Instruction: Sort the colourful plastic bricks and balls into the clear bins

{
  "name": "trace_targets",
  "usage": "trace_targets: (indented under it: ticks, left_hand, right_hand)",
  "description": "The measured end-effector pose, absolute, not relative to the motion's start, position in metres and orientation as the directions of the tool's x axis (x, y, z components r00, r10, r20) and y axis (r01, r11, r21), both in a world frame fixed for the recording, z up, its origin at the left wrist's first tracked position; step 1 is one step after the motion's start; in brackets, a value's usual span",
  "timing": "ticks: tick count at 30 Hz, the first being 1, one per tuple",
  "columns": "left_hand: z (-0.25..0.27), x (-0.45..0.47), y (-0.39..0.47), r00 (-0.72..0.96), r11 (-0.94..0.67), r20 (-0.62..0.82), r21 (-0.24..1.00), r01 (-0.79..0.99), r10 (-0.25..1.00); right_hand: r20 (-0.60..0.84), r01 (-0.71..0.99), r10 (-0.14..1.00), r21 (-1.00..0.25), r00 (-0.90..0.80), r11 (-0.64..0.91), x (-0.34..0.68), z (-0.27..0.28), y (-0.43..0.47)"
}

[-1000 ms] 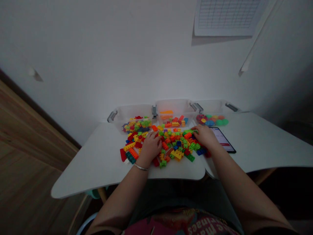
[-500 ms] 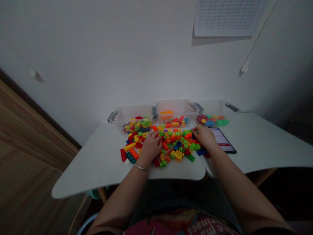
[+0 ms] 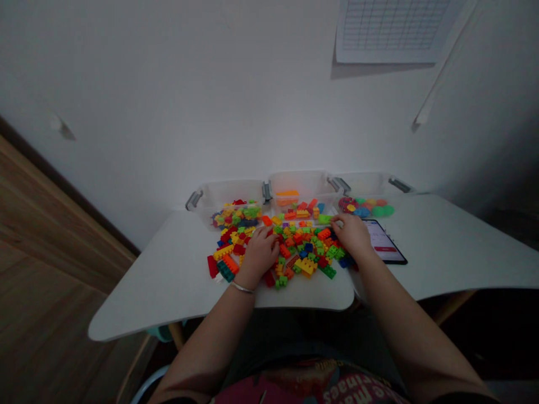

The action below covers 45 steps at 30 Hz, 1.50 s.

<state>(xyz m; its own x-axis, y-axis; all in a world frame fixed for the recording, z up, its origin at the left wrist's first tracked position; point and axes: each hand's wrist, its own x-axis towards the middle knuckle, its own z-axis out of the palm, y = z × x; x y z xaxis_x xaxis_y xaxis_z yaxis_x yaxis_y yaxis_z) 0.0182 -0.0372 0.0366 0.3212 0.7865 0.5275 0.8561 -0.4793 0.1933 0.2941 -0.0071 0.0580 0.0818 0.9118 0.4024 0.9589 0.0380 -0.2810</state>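
My right hand [image 3: 350, 233] pinches a light green toy brick [image 3: 324, 219] between thumb and fingertips, at the back right of a pile of toy bricks [image 3: 308, 265]. The brick is raised close to the front wall of the middle clear box [image 3: 305, 197]. My left hand [image 3: 261, 249] sits on the left half of the pile with its fingers curled down among red and orange bricks. Whatever lies under those fingertips is hidden. The pile mixes red, yellow, orange, green and blue bricks.
Left of the middle box stands a clear box [image 3: 231, 193] of mixed colourful pieces; to its right, another box [image 3: 364, 182] holds round coloured pieces. A tablet [image 3: 385, 241] with a lit screen lies beside my right wrist. Two white tabletops [image 3: 155, 280] meet under the pile, against the wall.
My right hand has lifted the light green brick off the back of the pile, up toward the middle box. My left hand has stayed in place.
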Motion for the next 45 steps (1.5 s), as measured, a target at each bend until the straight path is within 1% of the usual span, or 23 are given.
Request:
trace_targets:
  ticks: [3,6,10,15,17,19,21,22,24,27,28,30,33,36,38,40,42,45]
  left_hand:
    - [0.035,0.019,-0.035,0.315,-0.488,0.531,0.222,0.844,0.787]
    - [0.033,0.019,-0.034,0.286,-0.478,0.541,0.255,0.840,0.791]
    - [0.035,0.018,-0.034,0.268,-0.493,0.564,0.294,0.819,0.781]
    - [0.040,0.016,-0.036,0.310,-0.579,0.591,0.340,0.741,0.745]
    - [0.041,0.016,-0.037,0.318,-0.589,0.578,0.371,0.718,0.752]
    - [0.042,0.016,-0.037,0.342,-0.592,0.548,0.381,0.711,0.763]
    - [0.042,0.016,-0.036,0.365,-0.591,0.517,0.384,0.709,0.774]
    - [0.042,0.016,-0.036,0.367,-0.588,0.507,0.392,0.708,0.780]
    - [0.041,0.016,-0.035,0.351,-0.573,0.494,0.424,0.702,0.796]
    - [0.040,0.016,-0.034,0.331,-0.560,0.486,0.465,0.685,0.809]
    - [0.040,0.016,-0.033,0.332,-0.563,0.487,0.470,0.680,0.808]
    - [0.040,0.017,-0.034,0.327,-0.569,0.501,0.472,0.673,0.802]
    - [0.039,0.017,-0.034,0.318,-0.572,0.514,0.471,0.671,0.797]
    - [0.039,0.017,-0.034,0.324,-0.575,0.510,0.474,0.666,0.796]
    - [0.040,0.017,-0.035,0.318,-0.578,0.518,0.479,0.661,0.794]
    - [0.040,0.016,-0.035,0.304,-0.580,0.536,0.478,0.660,0.788]
    - [0.039,0.015,-0.035,0.292,-0.574,0.544,0.470,0.671,0.787]
    - [0.038,0.013,-0.035,0.278,-0.540,0.523,0.457,0.707,0.806]
  right_hand:
    - [0.543,0.902,0.839,-0.383,0.044,0.200,0.287,0.059,-0.011]
    - [0.635,0.836,0.772,-0.401,-0.041,0.374,0.272,0.061,-0.019]
    - [0.653,0.794,0.727,-0.319,-0.212,0.517,0.247,0.063,-0.034]
    - [0.634,0.767,0.674,-0.194,-0.378,0.612,0.224,0.064,-0.045]
    - [0.626,0.749,0.660,-0.177,-0.415,0.638,0.219,0.064,-0.048]
    - [0.613,0.735,0.664,-0.191,-0.429,0.651,0.215,0.062,-0.050]
    - [0.590,0.726,0.696,-0.251,-0.411,0.641,0.212,0.061,-0.053]
    - [0.572,0.720,0.725,-0.307,-0.383,0.622,0.211,0.060,-0.054]
    - [0.523,0.683,0.796,-0.464,-0.304,0.565,0.209,0.059,-0.055]
    - [0.427,0.538,0.881,-0.703,-0.205,0.466,0.207,0.058,-0.053]
    - [0.394,0.479,0.898,-0.761,-0.196,0.439,0.207,0.057,-0.052]
    - [0.330,0.386,0.921,-0.838,-0.205,0.386,0.207,0.056,-0.048]
    - [0.266,0.326,0.937,-0.886,-0.227,0.330,0.208,0.050,-0.043]
    - [0.231,0.250,0.951,-0.927,-0.207,0.280,0.208,0.044,-0.038]
    - [0.228,0.178,0.959,-0.950,-0.166,0.256,0.210,0.044,-0.033]
    - [0.264,0.149,0.961,-0.950,-0.087,0.274,0.215,0.051,-0.026]
    - [0.332,0.199,0.943,-0.926,0.019,0.322,0.224,0.065,-0.016]
    - [0.471,0.362,0.871,-0.843,0.143,0.397,0.242,0.092,0.005]
